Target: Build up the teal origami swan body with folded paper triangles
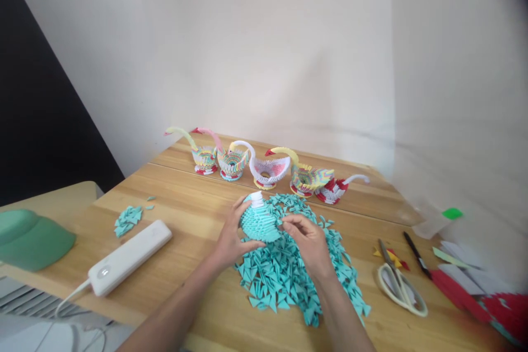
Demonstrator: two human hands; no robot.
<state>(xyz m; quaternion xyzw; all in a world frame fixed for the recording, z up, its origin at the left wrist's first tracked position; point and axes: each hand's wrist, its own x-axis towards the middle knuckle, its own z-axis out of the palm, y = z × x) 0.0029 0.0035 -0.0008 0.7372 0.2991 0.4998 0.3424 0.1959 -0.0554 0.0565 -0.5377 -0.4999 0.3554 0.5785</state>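
Observation:
My left hand (pixel 231 236) is wrapped round the left side of a turquoise folded-paper model (pixel 259 223) with a patch of white pieces at its top. The model is held above a heap of turquoise folded paper triangles (pixel 280 278). At the model's right edge, my right hand (pixel 307 239) pinches a small turquoise paper triangle (pixel 279 222) between thumb and forefinger. Whether that piece touches the model is hard to make out.
Several finished paper swans (pixel 270 170) stand in a row at the back. To the left lie a white power bank (pixel 130 256) with a cable, a small triangle pile (pixel 127 220) and a green cap (pixel 35 239). Scissors (pixel 398 283), a black pen (pixel 416 253) and coloured paper (pixel 464 291) lie right.

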